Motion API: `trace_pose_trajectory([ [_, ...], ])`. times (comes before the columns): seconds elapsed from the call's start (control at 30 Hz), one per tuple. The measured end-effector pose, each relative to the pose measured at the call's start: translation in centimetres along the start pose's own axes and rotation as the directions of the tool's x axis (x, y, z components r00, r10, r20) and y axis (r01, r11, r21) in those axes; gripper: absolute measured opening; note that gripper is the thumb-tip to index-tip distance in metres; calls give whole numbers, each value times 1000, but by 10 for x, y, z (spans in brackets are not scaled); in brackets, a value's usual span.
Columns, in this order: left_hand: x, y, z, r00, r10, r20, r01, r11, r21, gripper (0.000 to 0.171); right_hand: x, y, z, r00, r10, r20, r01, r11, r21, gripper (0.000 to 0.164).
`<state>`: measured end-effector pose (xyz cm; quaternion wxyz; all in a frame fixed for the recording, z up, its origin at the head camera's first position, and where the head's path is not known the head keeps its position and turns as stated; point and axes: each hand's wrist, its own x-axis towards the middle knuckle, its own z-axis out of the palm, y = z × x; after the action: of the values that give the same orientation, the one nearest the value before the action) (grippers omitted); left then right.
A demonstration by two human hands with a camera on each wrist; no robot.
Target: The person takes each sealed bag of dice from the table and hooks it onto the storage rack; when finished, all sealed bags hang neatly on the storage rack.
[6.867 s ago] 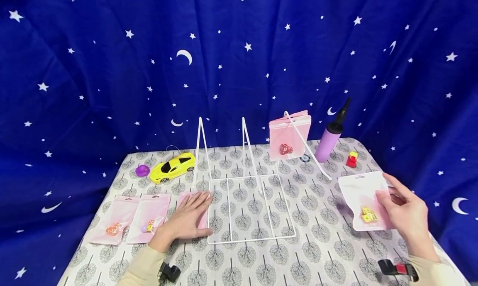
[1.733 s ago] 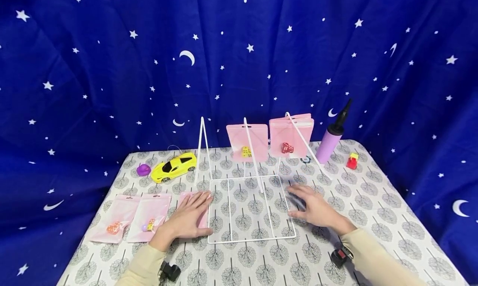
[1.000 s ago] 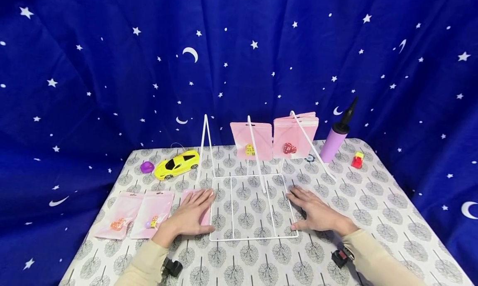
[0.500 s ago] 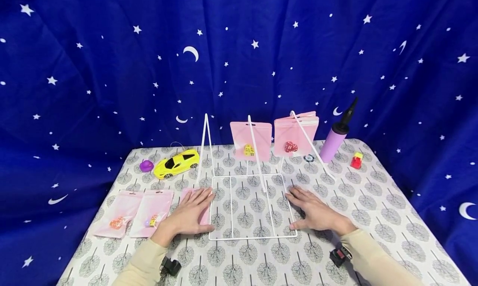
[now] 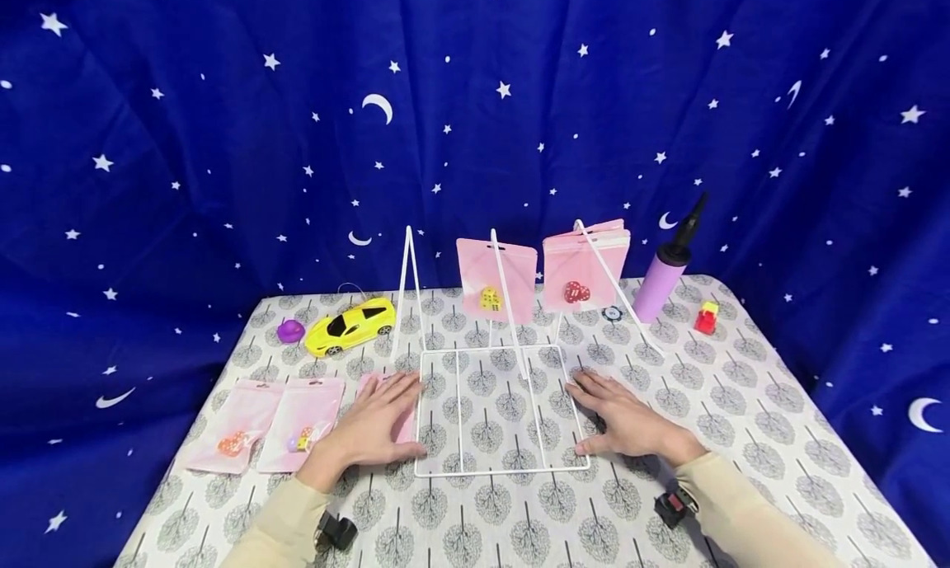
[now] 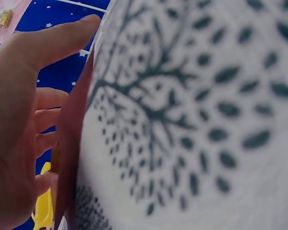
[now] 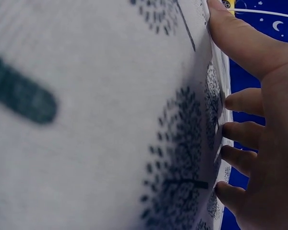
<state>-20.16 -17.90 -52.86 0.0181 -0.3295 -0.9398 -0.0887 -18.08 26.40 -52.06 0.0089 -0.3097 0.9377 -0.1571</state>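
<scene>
Rack (image 5: pixel 459 411) is flanked by spread left hand (image 5: pixel 373 424) and spread right hand (image 5: pixel 627 421); one pink bag (image 5: pixel 406 428) is partly covered by left hand.

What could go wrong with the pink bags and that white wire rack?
If a hand bumps the white wire rack, the bag with yellow dice might swing, since it hangs from a thin wire arm. The bags with red dice hang bunched together, so moving one might jostle another. And the left hand lies over a flat pink bag, which could crumple.
</scene>
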Motion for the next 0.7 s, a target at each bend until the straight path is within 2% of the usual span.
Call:
trace_pose_trajectory([
  [0.17, -9, -2, -6, 996, -27, -79, 26, 1000, -17, 102, 0, 2, 2, 1000, -5, -5, 5, 1000, -2, 102],
  [0.37, -30, -3, -16, 973, -159, -167, 136, 981, -141, 96, 1, 3, 3, 1000, -22, -19, 22, 1000, -2, 102],
  [0.53, -47, -6, -14, 954, -246, -169, 218, 961, -170, 98, 2, 4, 4, 999, -21, -25, 21, 1000, 7, 102],
  [0.7, -56, -7, -13, 917, -366, -162, 322, 915, -242, 108, 0, 4, 4, 1000, -12, -20, 12, 1000, 10, 102],
])
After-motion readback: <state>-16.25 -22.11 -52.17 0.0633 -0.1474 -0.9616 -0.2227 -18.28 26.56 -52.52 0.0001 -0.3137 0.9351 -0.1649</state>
